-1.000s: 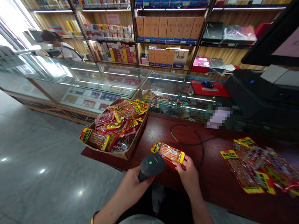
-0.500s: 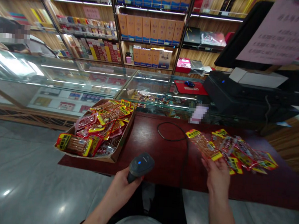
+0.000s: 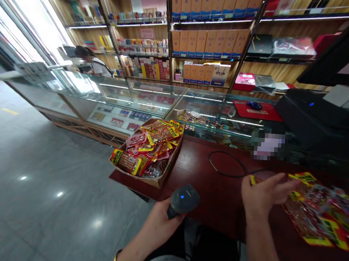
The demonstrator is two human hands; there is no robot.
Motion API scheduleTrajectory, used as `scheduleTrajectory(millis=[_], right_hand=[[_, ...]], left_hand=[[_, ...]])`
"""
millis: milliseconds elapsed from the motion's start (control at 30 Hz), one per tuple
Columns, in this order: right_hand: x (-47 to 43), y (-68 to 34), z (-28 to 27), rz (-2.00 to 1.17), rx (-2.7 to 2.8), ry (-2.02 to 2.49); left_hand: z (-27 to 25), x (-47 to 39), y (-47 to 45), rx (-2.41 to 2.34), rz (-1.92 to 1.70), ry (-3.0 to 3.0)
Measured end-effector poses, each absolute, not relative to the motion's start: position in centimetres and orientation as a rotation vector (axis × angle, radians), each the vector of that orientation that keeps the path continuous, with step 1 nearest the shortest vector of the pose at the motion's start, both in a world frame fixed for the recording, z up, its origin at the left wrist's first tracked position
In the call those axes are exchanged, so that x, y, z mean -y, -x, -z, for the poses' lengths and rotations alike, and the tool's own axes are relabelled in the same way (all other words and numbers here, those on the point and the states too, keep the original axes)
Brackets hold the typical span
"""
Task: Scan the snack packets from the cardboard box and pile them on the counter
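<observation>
My left hand (image 3: 164,222) is wrapped round the handle of a dark barcode scanner (image 3: 185,200), whose small blue light is lit. The scanner is above the near edge of the dark red table. At the right, my right hand (image 3: 261,195) hovers low with its fingers stretched out to the right. A yellow corner of a snack packet (image 3: 252,180) peeks out behind that hand; the rest is hidden, and I cannot tell whether they touch. Beside the fingertips lies a pile of red-and-yellow snack packets (image 3: 308,219).
An open cardboard box (image 3: 159,181) full of similar packets stands at the table's left end. A black cable (image 3: 210,164) loops across the table (image 3: 196,157). Behind run glass display counters (image 3: 153,93), a mouse (image 3: 254,105) on a red mat, and a dark monitor. Someone sits far left.
The view has turned left, so everything sits further right. My right hand's fingers, closed on a snack packet before, are now stretched out. The left hand keeps hold of the barcode scanner.
</observation>
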State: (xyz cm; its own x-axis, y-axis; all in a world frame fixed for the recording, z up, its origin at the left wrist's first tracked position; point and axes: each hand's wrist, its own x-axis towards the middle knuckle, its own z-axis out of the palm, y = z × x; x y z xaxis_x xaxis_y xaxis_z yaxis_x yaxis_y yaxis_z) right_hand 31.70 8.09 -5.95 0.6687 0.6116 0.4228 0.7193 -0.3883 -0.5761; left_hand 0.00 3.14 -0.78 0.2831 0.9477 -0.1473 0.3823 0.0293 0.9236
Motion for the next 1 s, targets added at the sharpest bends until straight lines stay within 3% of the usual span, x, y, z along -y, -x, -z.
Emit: scheduleTrajectory(millis=[167, 333, 633, 767, 900, 1000], right_hand=[[-9.7, -32.7, 5.1, 0.009, 0.885, 2.321], [-6.1, -35.7, 7.7, -0.185, 0.962, 2.445], [-1.4, -40.2, 9.0, 0.01, 0.89, 2.49], [-6.2, -36.0, 5.8, 0.079, 1.18, 2.18], [-13.3, -25.4, 1.1, -0.168, 1.72, 1.578], [-18.6, -17.5, -1.4, -0.22, 2.059, 1.391]], left_hand=[[1.0, -2.6, 2.0, -1.315, -0.729, -1.46], [1.6, -3.2, 2.6, -1.32, -0.701, -1.417], [1.2, -4.4, 1.0, -1.222, -0.67, -1.515], [0.8, -3.8, 0.5, -1.152, -0.715, -1.518], [0.2, -2.9, 0.6, -1.172, -0.746, -1.515], [-0.2, -2.5, 1.3, -1.233, -0.752, -1.514]])
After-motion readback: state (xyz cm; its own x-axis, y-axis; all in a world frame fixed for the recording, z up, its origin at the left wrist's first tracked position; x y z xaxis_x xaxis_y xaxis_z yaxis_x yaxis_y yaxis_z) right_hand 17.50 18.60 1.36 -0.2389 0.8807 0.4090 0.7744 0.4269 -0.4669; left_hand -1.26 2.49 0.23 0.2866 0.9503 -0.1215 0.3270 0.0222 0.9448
